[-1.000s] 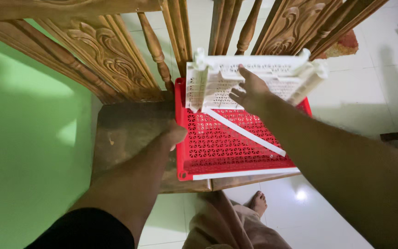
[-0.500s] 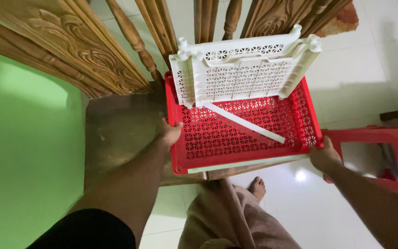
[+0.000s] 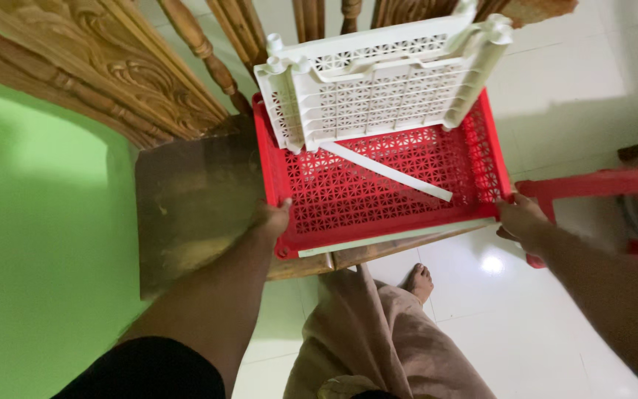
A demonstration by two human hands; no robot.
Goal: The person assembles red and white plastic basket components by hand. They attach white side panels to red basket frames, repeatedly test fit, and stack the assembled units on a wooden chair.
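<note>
Red perforated tray (image 3: 378,196) sits centre frame on a wooden counter (image 3: 193,199). Left hand (image 3: 271,220) closed on its left rim, right hand (image 3: 520,218) closed on its right rim. White lattice rack (image 3: 378,89) lies over the tray's upper half; loose white strip (image 3: 385,171) lies diagonally inside. Red stool (image 3: 607,203) at right edge, carved wooden railing (image 3: 112,66) upper left.

A red lattice plastic tray (image 3: 378,199) lies flat on the wooden seat; a white lattice crate (image 3: 378,89) rests tilted at its twelve o'clock end, a white strip (image 3: 385,171) lying diagonally inside
</note>
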